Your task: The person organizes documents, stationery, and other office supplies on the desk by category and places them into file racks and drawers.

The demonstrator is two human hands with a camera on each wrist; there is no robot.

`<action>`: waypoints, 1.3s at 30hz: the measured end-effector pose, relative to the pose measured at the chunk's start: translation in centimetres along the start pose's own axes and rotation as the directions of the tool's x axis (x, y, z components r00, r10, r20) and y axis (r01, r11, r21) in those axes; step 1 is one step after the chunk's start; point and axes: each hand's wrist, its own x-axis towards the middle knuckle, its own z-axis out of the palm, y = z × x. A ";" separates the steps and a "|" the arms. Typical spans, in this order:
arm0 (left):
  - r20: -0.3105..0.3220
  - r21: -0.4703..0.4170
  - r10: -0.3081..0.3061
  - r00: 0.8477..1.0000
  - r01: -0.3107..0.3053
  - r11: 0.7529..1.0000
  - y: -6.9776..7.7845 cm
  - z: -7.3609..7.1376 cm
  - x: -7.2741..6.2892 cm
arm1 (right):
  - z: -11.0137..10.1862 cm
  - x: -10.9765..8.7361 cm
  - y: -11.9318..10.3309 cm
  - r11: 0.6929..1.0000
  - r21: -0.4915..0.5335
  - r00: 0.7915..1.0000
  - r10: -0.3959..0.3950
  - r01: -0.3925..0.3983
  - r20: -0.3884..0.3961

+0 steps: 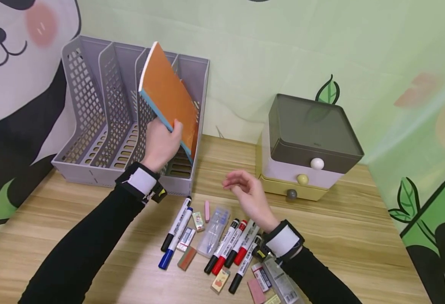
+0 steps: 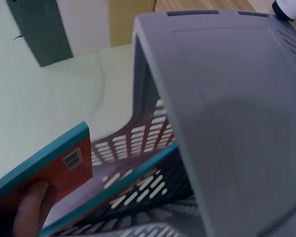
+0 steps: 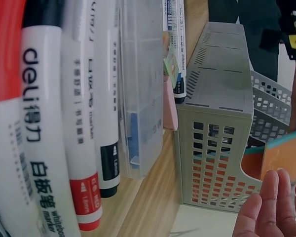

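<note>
My left hand [image 1: 161, 145] grips an orange notebook [image 1: 169, 93] with a blue spine by its lower edge, thumb on the orange cover. The notebook tilts over the rightmost slot of a grey file rack [image 1: 100, 173]. A second blue-spined book [image 2: 133, 178] stands inside that slot in the left wrist view, mostly hidden by the rack's wall. My right hand [image 1: 250, 194] hangs loosely bent and holds nothing, between the rack and a small drawer box [image 1: 302, 169]. Below it lie several whiteboard markers [image 1: 230, 249].
On the table [image 1: 351, 253] lie a clear pen case [image 1: 212, 234], several erasers [image 1: 187, 258] and a second clear case [image 1: 283, 283] by the right wrist. The drawer box stands at the back right. A printed green cloth [image 1: 237, 84] hangs behind the rack.
</note>
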 end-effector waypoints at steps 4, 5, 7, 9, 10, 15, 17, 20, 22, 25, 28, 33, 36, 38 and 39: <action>0.050 0.037 -0.035 0.998 0.033 0.999 -0.1 1.4 0.4 | 0.1 -0.1 -0.1 1.000 0.009 1.000 0.011 -0.011 0.020; 0.058 0.044 -0.047 0.997 0.044 0.998 -0.1 1.8 0.6 | 0.2 -0.1 0.0 1.000 0.011 1.000 0.011 -0.011 0.024; 0.074 0.055 -0.061 0.995 0.057 0.997 -0.4 2.4 0.8 | 0.3 -0.1 0.0 1.000 0.012 1.000 0.008 -0.008 0.030; 0.089 0.061 -0.062 0.994 0.057 0.997 -0.6 2.9 1.1 | 0.3 -0.1 0.1 1.000 0.009 0.999 0.004 -0.005 0.037; 0.093 0.071 -0.063 0.994 0.056 0.996 -0.8 3.1 1.2 | 0.4 -0.1 0.2 1.000 0.007 0.999 0.002 -0.002 0.043; 0.101 0.093 -0.076 0.992 0.067 0.993 -1.3 3.8 1.7 | 0.5 0.0 0.5 1.000 -0.009 0.998 -0.011 0.011 0.070; 0.105 0.101 -0.078 0.991 0.068 0.993 -1.3 4.1 1.7 | 0.5 0.0 0.6 1.000 -0.021 0.997 -0.012 0.014 0.078; 0.122 0.102 -0.083 0.989 0.070 0.992 -1.4 4.8 1.7 | 0.6 -0.1 0.6 0.999 -0.037 0.996 -0.011 0.014 0.090; 0.138 0.102 -0.087 0.987 0.074 0.992 -1.5 5.2 1.6 | 0.6 -0.2 0.7 0.999 -0.038 0.995 -0.010 0.014 0.098; 0.151 0.095 -0.103 0.983 0.089 0.991 -1.8 5.7 1.5 | 0.6 -0.2 0.7 0.999 -0.031 0.993 -0.009 0.013 0.114; 0.155 0.084 -0.108 0.982 0.096 0.992 -2.0 6.0 1.5 | 0.6 -0.2 0.8 1.000 -0.023 0.992 -0.003 0.006 0.124; 0.224 0.098 -0.171 0.959 0.152 0.983 -2.4 6.6 0.9 | 0.5 -0.3 0.8 0.999 -0.034 0.987 0.007 -0.002 0.158; 0.265 0.104 -0.215 0.940 0.194 0.975 -2.6 6.7 0.5 | 0.5 -0.3 0.9 0.999 -0.047 0.982 0.003 0.006 0.189; 0.270 0.100 -0.218 0.938 0.198 0.975 -2.6 6.5 0.3 | 0.4 -0.3 1.1 0.999 -0.049 0.981 0.003 0.007 0.195; 0.271 0.101 -0.211 0.939 0.190 0.977 -2.6 6.3 0.3 | 0.4 -0.4 1.2 0.999 -0.050 0.981 0.001 0.009 0.195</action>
